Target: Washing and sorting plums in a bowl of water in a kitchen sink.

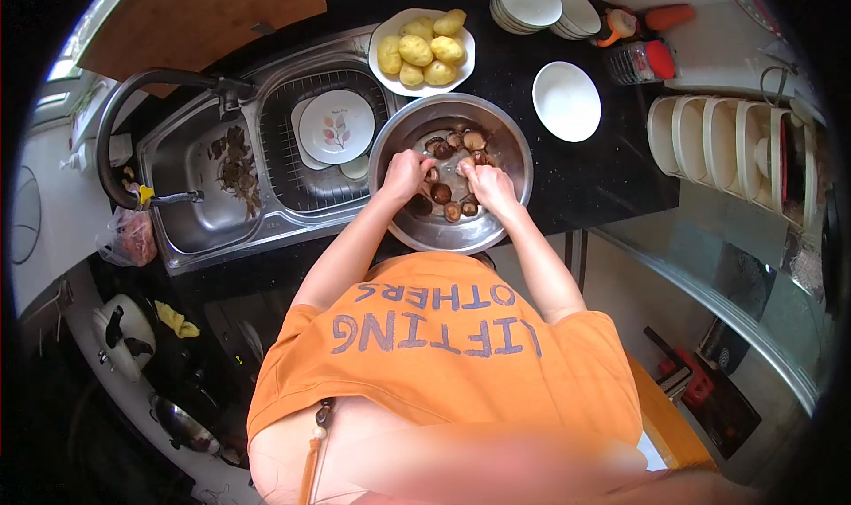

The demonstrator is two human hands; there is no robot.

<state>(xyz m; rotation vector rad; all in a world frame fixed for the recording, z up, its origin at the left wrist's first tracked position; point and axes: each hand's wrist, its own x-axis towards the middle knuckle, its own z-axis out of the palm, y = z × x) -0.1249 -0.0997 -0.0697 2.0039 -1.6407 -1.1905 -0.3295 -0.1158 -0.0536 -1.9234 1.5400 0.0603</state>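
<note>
A large stainless steel basin (515,166) stands in front of me on the black counter, with water and several brown mushrooms (441,193) in it. Both my hands are inside the basin, a little apart. My left hand (407,174) is at its left side, fingers bent at a small mushroom (432,174); the fingertips are partly hidden, so its hold is unclear. On the right, my right hand (490,184) pinches a pale piece, seemingly of mushroom (463,167), between thumb and fingers. More mushrooms lie around the hands, most with dark caps.
Behind the basin stands a white dish (470,59) of peeled potatoes (415,51). Leftward are a rack with plates (337,127) and a sink (199,219) holding dark scraps (238,172) under a black faucet (110,119). A white bowl (566,102) and stacked bowls (530,2) stand rightward.
</note>
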